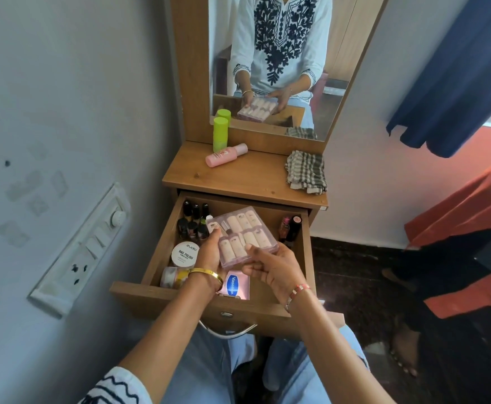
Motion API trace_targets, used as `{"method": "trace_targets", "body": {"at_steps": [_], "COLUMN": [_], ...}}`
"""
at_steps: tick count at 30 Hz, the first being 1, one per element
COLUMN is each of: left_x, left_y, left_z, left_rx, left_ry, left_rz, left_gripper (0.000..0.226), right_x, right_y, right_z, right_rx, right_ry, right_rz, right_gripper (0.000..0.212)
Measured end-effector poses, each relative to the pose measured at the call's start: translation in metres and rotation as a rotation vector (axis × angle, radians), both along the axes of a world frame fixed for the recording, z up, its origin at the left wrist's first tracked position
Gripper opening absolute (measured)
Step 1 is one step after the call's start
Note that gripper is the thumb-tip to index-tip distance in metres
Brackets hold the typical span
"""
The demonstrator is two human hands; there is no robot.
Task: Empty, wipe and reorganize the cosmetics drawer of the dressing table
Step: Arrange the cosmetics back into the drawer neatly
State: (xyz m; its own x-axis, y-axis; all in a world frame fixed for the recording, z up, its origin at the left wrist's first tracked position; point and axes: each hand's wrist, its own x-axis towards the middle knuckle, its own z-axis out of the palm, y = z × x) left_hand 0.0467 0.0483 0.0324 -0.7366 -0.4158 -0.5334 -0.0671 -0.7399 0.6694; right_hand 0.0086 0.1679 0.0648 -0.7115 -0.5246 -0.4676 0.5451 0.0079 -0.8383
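Above the open drawer (307, 258) both hands carry a clear plastic case of small bottles (243, 236), tilted. Left hand (208, 252) grips its near left edge with fingers curled under; right hand (270, 265) pinches its near right corner. Inside the drawer, dark nail polish bottles (193, 221) crowd the far left corner, a nail polish remover tub (184, 254) sits nearer, and a Vaseline tin (234, 285) lies by the front wall. On the table (247, 179) stand a green bottle (219, 135), a fallen pink bottle (225, 155) and a checked cloth (306, 172) at the right edge.
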Motion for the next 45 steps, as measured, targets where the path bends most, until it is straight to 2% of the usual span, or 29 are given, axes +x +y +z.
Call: {"method": "trace_targets", "body": {"at_steps": [3,9,14,18,25,28,33,37,45], "left_x": [0.001,0.002,0.001,0.002,0.001,0.001,0.002,0.003,0.001], "left_y": [0.0,-0.001,-0.002,-0.003,-0.003,-0.004,-0.002,0.005,0.006], "left_z": [0.003,0.002,-0.001,-0.005,-0.006,-0.006,-0.004,-0.001,-0.002], "left_rx": [0.001,-0.03,-0.013,0.011,-0.001,-0.019,-0.095,-0.174,-0.288], "left_ry": [-0.002,-0.002,0.037,0.081,0.049,0.038,0.053,0.007,-0.019], "left_rz": [-0.016,-0.036,-0.032,-0.026,-0.022,-0.005,-0.066,-0.1,-0.059], "left_gripper": [0.042,0.041,0.038,0.038,0.042,0.04,0.039,0.04,0.037], "right_x": [0.005,0.005,-0.001,-0.011,-0.013,-0.017,-0.041,-0.061,-0.061], "right_y": [-0.009,-0.009,0.002,0.014,0.016,0.019,0.013,-0.008,-0.022], "right_z": [-0.005,-0.005,-0.002,-0.002,-0.006,-0.006,0.008,0.018,0.006], "right_rx": [0.027,0.044,-0.029,-0.069,0.021,0.074,0.349,0.399,0.322], "right_ry": [0.013,0.074,0.029,-0.027,0.055,0.089,0.352,0.42,0.309], "right_rz": [-0.095,-0.093,-0.017,-0.058,-0.043,0.03,0.124,0.06,-0.178], "right_gripper": [0.036,0.037,0.031,0.027,0.014,0.012,0.026,0.037,0.025]}}
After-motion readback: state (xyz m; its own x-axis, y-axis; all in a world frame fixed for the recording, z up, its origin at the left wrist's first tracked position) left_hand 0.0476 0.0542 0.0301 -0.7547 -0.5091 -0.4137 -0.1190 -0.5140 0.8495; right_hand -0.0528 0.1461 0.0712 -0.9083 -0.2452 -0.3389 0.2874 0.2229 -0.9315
